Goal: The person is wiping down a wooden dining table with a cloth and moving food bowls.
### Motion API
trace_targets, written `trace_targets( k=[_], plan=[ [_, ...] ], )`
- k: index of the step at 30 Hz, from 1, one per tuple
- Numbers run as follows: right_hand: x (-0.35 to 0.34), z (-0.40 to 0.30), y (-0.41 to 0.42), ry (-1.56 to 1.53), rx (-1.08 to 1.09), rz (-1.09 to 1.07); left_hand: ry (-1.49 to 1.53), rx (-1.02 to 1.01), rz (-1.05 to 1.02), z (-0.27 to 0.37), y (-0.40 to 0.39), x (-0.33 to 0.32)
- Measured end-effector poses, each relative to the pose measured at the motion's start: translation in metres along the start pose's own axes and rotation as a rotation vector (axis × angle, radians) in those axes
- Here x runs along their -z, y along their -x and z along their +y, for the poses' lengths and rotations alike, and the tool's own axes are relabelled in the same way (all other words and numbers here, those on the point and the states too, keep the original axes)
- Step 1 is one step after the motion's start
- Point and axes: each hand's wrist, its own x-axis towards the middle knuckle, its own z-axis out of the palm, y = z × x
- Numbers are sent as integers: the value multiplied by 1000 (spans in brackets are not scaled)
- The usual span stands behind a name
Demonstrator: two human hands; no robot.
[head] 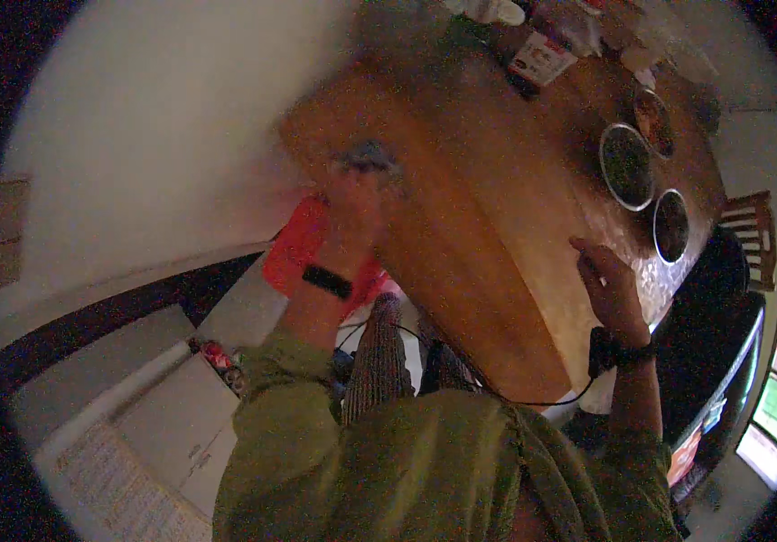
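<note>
My left hand [354, 210], blurred, reaches over the far left corner of a wooden table [456, 210]. At its fingertips is a crumpled blue-grey thing [367, 157], which looks like a cloth, seemingly gripped against the tabletop. A dark band circles that wrist. Below the hand shows a bright red object [297, 237], partly hidden by my forearm; its kind is unclear. My right hand [609, 284] hovers at or just above the table's right part, fingers loosely bent and apart, holding nothing visible. A black device with a cable [565, 403] is strapped to the right wrist.
Three round metal-rimmed dishes [602, 162] stand on the table's right side. A printed box [543, 59] and cluttered items sit at the far end. Shiny clear sheeting [663, 281] covers the right edge. Beyond are a wooden chair [754, 237] and a screen [717, 400]; white cabinets [172, 413] lie left.
</note>
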Motion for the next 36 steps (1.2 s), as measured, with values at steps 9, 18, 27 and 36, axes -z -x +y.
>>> trace_targets(
  k=[9, 18, 27, 36],
  plan=[
    [7, 75, 18, -35, -137, -92, 120, 190, -312, 118, 44, -47],
    [6, 74, 12, -39, -65, -32, -226, -47, -209, 22, -98, -46],
    [-4, 39, 5, -63, -84, -34, -250, -63, -96, -82, -178, -24],
    [5, 32, 5, -57, -146, -105, -20, -56, -41, -46, -109, 14]
  ],
)
